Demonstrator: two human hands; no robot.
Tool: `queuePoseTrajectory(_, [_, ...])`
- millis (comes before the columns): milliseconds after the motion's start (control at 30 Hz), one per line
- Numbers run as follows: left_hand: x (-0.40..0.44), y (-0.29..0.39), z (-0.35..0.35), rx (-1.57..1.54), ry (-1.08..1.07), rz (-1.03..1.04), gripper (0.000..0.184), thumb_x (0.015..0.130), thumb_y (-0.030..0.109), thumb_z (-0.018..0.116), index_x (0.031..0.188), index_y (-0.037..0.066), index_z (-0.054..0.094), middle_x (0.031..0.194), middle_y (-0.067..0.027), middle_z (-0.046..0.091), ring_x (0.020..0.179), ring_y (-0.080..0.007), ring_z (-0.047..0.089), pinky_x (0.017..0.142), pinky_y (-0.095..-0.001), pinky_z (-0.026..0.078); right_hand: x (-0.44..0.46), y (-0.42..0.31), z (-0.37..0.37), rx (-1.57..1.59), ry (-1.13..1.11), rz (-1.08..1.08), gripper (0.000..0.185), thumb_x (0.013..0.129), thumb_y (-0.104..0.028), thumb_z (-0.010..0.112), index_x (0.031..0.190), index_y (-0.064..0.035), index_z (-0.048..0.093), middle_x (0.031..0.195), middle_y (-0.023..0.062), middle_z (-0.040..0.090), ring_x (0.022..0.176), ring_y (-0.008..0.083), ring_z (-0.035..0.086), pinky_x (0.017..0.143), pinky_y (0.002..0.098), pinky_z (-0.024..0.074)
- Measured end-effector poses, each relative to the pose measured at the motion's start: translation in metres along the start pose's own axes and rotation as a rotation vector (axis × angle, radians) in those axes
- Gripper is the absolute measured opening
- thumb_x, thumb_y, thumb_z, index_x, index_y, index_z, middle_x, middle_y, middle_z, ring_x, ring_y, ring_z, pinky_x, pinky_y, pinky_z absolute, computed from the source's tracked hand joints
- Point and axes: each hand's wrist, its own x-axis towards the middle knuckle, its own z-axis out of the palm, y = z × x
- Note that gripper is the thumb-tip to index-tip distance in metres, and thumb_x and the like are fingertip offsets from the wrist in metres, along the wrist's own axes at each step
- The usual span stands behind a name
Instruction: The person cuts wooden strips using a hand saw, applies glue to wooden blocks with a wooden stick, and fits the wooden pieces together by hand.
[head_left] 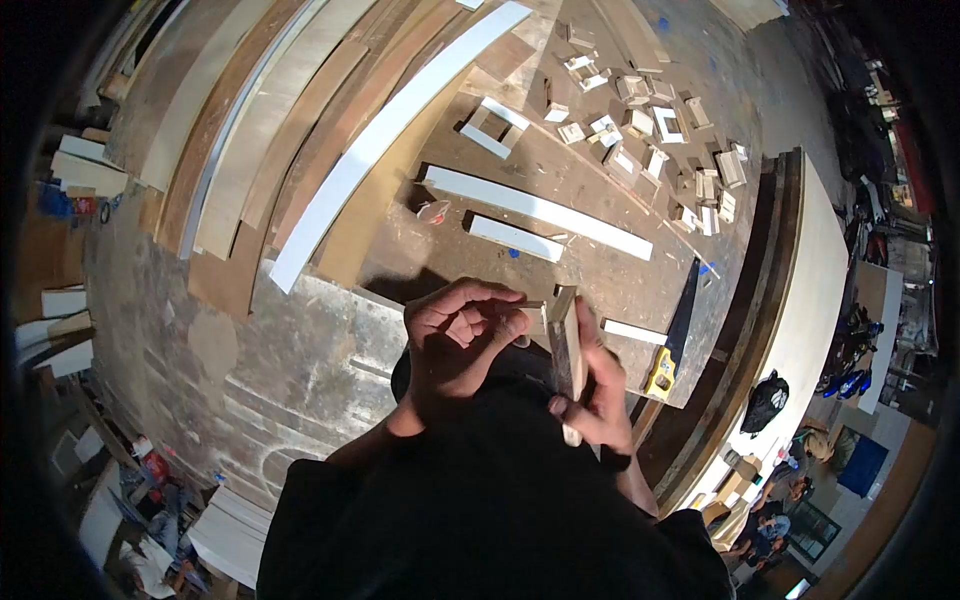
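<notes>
In front of my chest, my left hand (462, 335) pinches a small wooden piece (536, 318) between thumb and fingertips. My right hand (602, 395) is closed around a longer wooden block (567, 350), held on edge. The small piece reaches the block's left side; whether they are joined I cannot tell. Just beyond my hands lie a short white strip (515, 239) and a longer white strip (540, 212). Right of my right hand, a handsaw (662, 372) with a yellow handle lies beside another small white strip (634, 331).
Long boards (250, 130) and a curved white strip (390, 140) lie at the left. A small white-edged frame (494, 127) sits farther back, with several small wooden assemblies (640, 125) at the far right. A white-topped panel (800, 300) stands along the right side.
</notes>
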Motion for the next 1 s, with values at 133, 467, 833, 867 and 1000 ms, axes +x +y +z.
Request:
queuePoseTrajectory(133, [-0.001,0.002,0.002,0.037,0.001,0.074,0.02,0.087,-0.005,0.071,0.105,-0.007,0.066,0.097,-0.0133,0.07,0.088,-0.0168,0.07,0.076,-0.0291,0.06,-0.008,0.001,0.003,0.398,0.172,0.18,0.078,0.077,-0.023,0.074,0.143,0.0047,0.046,0.162,0.0281,0.016,0.15,0.0365,0.02,0.119,0.0434,0.0159])
queuePoseTrajectory(467, [-0.002,-0.004,0.012,0.112,-0.054,0.051,0.015,0.087,0.0,0.072,0.097,-0.008,0.065,0.093,-0.0133,0.07,0.087,-0.0137,0.069,0.077,-0.0269,0.056,0.012,-0.014,0.003,0.196,0.059,0.206,0.11,0.072,-0.04,0.07,0.153,0.0121,0.016,0.153,0.029,0.035,0.139,0.0313,0.041,0.115,0.0377,0.0275])
queuePoseTrajectory(833, [0.01,-0.002,0.025,0.005,-0.108,-0.063,0.013,0.092,-0.005,0.06,0.104,-0.007,0.063,0.098,-0.0112,0.07,0.093,-0.013,0.068,0.079,-0.0269,0.055,0.026,-0.022,-0.016,-0.029,0.071,0.081,0.104,0.072,-0.034,0.073,0.151,0.0123,0.023,0.152,0.0294,0.037,0.139,0.0327,0.042,0.115,0.0375,0.0287])
queuePoseTrajectory(867, [0.015,0.006,0.019,0.156,-0.113,-0.089,0.014,0.091,-0.006,0.06,0.105,-0.007,0.063,0.099,-0.0106,0.07,0.092,-0.0126,0.068,0.078,-0.0272,0.054,0.021,-0.019,-0.015,0.012,0.085,0.083,0.104,0.071,-0.034,0.073,0.15,0.0127,0.023,0.151,0.0299,0.038,0.139,0.0327,0.042,0.115,0.0373,0.029])
queuePoseTrajectory(1000, [0.005,-0.013,0.029,0.027,-0.188,-0.006,0.012,0.091,-0.008,0.057,0.102,-0.006,0.062,0.097,-0.0103,0.07,0.09,-0.0114,0.066,0.077,-0.0264,0.054,0.032,-0.031,-0.018,0.139,0.107,0.188,0.106,0.069,-0.032,0.073,0.15,0.0139,0.022,0.152,0.0312,0.035,0.142,0.0343,0.038,0.116,0.0379,0.0269])
